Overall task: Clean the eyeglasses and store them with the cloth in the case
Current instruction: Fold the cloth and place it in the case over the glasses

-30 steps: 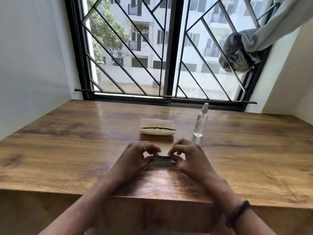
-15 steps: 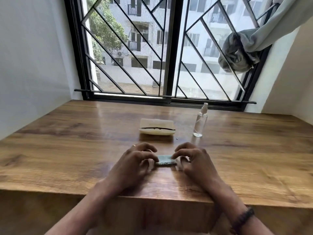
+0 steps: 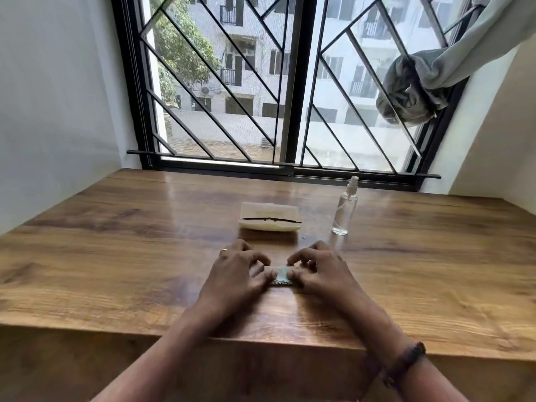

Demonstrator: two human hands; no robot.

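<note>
One cloth (image 3: 280,274) lies on the table (image 3: 116,256) near its front edge, folded into a narrow pale-teal strip. Its long axis runs left to right, level with that edge. Only the middle shows, because each end is covered by a hand.

The left hand (image 3: 237,274) has its fingers curled down over the strip's left end, with the thumb tip on the cloth. The right hand (image 3: 322,271) mirrors it on the right end. Both are clamped on the cloth and hold it against the wood. The two thumbs are close together but not touching.

There is one case (image 3: 269,220), cream-coloured, straight beyond the hands and apart from them. Its long axis also runs left to right. A thin dark line crosses its near face — whether that is the eyeglasses or the case's opening cannot be told.

One clear spray bottle (image 3: 344,210) stands upright just right of the case, nozzle at the top.

A ring (image 3: 223,250) is on the left hand, and a dark bracelet (image 3: 406,361) on the right wrist.
</note>
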